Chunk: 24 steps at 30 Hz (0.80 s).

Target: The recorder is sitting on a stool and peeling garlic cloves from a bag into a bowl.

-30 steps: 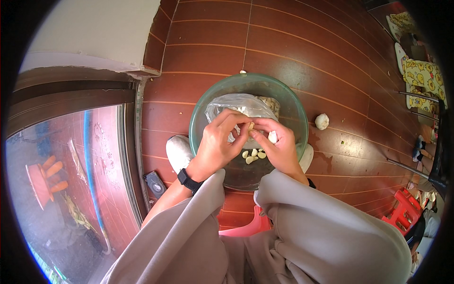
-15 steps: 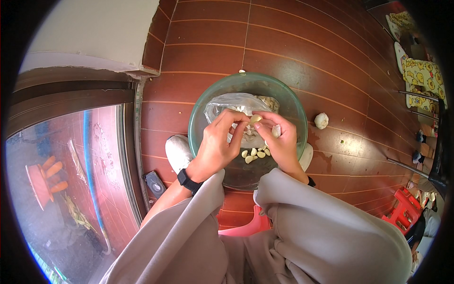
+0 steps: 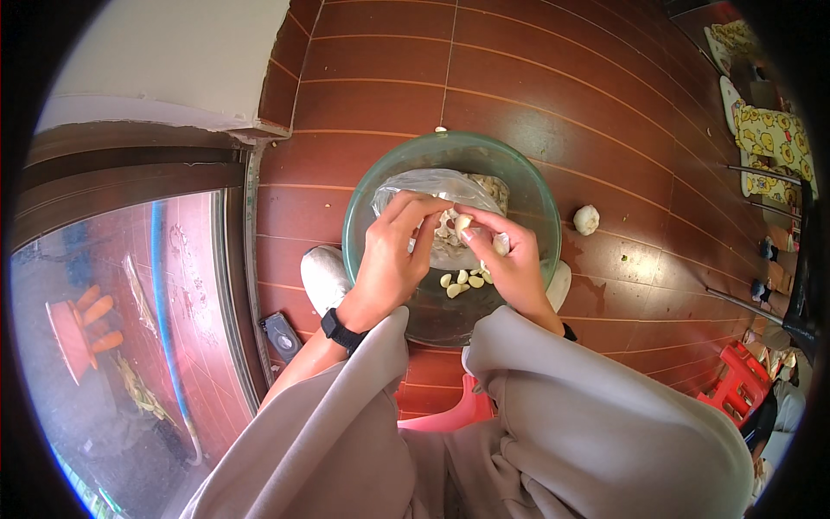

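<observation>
Here we are at the centre of the frame, and the garlic clove (image 3: 464, 227) is up in the fingers, above the basin (image 3: 357, 182). We see the right hand (image 3: 513, 259) pinching it between thumb and forefinger, while a small pale piece (image 3: 501, 244) sits tucked in the same hand, too small for us to name. Just left of centre, the left hand (image 3: 389, 251) curls in, its fingertips close beside the clove; whether they grip anything, we cannot tell. A dark watch (image 3: 343, 332) circles that wrist.

Below the hands, we spot a cluster of pale peeled cloves (image 3: 453, 290) on the basin's bottom, just under a clear plastic bag (image 3: 419, 182) that lies partly hidden behind the fingers. Over to the right of centre, a whole garlic bulb (image 3: 587, 220) rests on the red-brown floor (image 3: 553, 78), outside the basin. At the lower right we find a red stool (image 3: 737, 383), and on the left, a blue hose (image 3: 164, 294) runs down behind the glass.
</observation>
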Available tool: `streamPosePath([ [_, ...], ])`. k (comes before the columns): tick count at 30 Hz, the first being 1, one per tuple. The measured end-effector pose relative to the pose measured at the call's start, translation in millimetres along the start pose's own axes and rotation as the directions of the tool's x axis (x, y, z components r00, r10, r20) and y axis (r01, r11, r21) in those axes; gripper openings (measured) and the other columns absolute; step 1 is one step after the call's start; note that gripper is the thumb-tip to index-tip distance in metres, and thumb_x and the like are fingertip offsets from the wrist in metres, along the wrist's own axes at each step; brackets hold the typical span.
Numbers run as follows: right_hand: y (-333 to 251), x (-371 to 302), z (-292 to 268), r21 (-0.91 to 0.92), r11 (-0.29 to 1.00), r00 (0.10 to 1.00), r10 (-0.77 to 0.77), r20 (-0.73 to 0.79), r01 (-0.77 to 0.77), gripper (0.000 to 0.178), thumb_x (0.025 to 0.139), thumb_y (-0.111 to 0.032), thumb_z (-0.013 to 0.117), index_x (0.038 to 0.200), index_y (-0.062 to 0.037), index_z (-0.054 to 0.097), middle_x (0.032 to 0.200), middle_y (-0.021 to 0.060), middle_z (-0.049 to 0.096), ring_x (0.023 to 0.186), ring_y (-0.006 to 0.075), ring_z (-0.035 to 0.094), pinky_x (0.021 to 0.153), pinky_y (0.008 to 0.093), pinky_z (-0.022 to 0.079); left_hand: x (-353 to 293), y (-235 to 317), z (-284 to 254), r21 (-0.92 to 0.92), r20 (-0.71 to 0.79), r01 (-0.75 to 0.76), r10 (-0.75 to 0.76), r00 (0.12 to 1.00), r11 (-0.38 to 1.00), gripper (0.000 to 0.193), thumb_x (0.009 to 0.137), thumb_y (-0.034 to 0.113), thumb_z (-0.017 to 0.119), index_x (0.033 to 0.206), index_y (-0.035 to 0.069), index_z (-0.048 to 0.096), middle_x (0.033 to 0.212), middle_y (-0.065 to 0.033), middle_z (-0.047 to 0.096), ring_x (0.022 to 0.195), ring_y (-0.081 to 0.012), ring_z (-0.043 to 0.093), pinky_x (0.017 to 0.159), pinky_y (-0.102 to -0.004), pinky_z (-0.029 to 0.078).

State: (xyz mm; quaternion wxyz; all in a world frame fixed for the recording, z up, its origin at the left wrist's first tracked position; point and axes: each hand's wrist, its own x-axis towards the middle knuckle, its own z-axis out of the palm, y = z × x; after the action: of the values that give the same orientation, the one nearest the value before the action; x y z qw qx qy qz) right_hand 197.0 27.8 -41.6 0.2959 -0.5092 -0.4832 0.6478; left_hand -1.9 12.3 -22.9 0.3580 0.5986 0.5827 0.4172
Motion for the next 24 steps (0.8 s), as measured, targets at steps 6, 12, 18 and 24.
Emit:
streamPosePath([
  [6,13.2,-0.3,2.0,-0.076,0.991,0.993,-0.114,-0.006,0.113,0.035,0.100,-0.011,0.077,0.130,0.0052,0.075,0.109,0.0072,0.079,0.089,0.0097,0.062,0.082,0.0274,0.053,-0.7,-0.3,0.0,-0.038,0.099,-0.022,0.025,0.995,0.999,0.023,0.098,-0.005,0.070,0.118,0.003,0.079,0.108,-0.0129,0.072,0.082,-0.0250,0.071,0.069,-0.0337,0.058],
  [12,7.7,-0.9,1.3,-0.122,0.983,0.990,-0.135,0.033,0.138,0.034,0.100,-0.010,0.078,0.129,0.0082,0.074,0.112,0.0126,0.080,0.094,0.0122,0.067,0.087,0.0288,0.054,-2.6,-7.1,0.3,-0.030,0.114,-0.032,0.035,0.993,0.999,0.022,0.097,-0.005,0.071,0.115,0.003,0.078,0.105,-0.0126,0.073,0.079,-0.0254,0.071,0.068,-0.0336,0.058],
  [18,2.8,-1.6,1.1,-0.091,0.983,0.986,-0.151,0.069,0.157,0.033,0.101,-0.007,0.074,0.132,0.0065,0.073,0.112,0.0110,0.078,0.097,0.0118,0.067,0.089,0.0282,0.053,-1.9,-4.0,0.5,-0.007,0.104,-0.080,0.080,0.991,0.997,0.022,0.093,-0.009,0.072,0.112,0.001,0.078,0.106,-0.0122,0.076,0.083,-0.0241,0.074,0.068,-0.0330,0.060],
  [24,2.0,-3.0,1.5,-0.073,0.986,0.987,-0.143,0.077,0.149,0.033,0.102,-0.004,0.071,0.134,0.0052,0.072,0.111,0.0098,0.078,0.098,0.0111,0.066,0.089,0.0276,0.053,-2.7,-12.0,5.4,0.027,0.076,-0.176,0.173,0.982,0.984,0.024,0.090,-0.013,0.072,0.110,0.000,0.076,0.106,-0.0118,0.075,0.081,-0.0228,0.074,0.066,-0.0318,0.060],
])
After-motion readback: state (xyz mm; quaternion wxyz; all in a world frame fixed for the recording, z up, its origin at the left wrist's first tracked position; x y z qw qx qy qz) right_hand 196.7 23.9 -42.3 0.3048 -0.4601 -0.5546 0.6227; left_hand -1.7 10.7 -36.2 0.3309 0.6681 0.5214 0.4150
